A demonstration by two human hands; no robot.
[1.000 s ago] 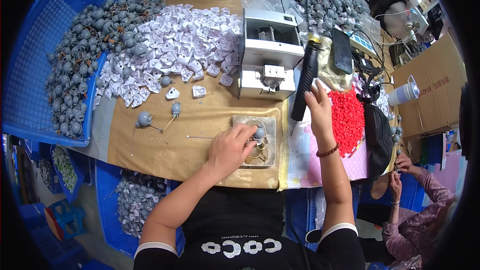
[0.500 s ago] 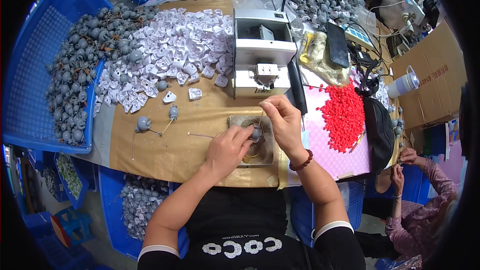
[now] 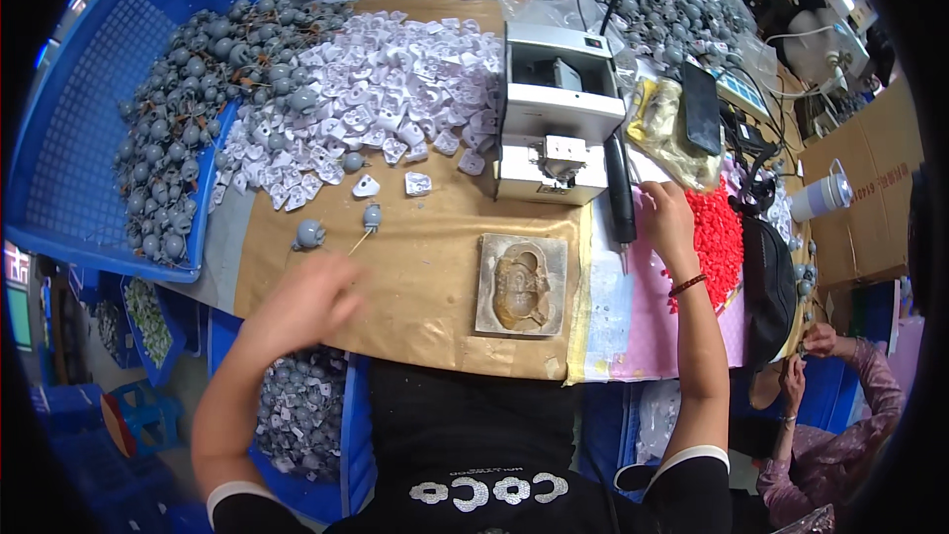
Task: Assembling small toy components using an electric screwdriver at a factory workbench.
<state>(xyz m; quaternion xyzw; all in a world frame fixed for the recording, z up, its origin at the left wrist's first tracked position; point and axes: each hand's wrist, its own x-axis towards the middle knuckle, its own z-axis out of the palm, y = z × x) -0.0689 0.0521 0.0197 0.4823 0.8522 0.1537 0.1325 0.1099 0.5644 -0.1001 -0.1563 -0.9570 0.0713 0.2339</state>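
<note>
My left hand (image 3: 308, 303) is over the left front edge of the table, smeared by motion; whether it holds anything I cannot tell. Close beyond it lie a round grey part (image 3: 309, 233) and a smaller grey part (image 3: 372, 217) with a thin wire. My right hand (image 3: 668, 222) is on the right, between a black pen-shaped driver (image 3: 620, 188) and a heap of small red pieces (image 3: 719, 242). Its fingers are drawn together, and what they pinch is hidden. A square metal mould (image 3: 487, 287) with a shaped hollow sits at the table's front, with no part in it.
A white and grey machine (image 3: 554, 109) stands behind the mould. White plastic caps (image 3: 366, 79) are heaped at back left, beside a blue crate (image 3: 203, 247) of grey parts. A phone (image 3: 701, 107) and a black pouch (image 3: 768, 287) lie right. Another person's hands (image 3: 806, 356) work at far right.
My hands have parted: the left swung left, the right moved right toward the red pieces. The grey part has left the mould. The whole view has shifted slightly.
</note>
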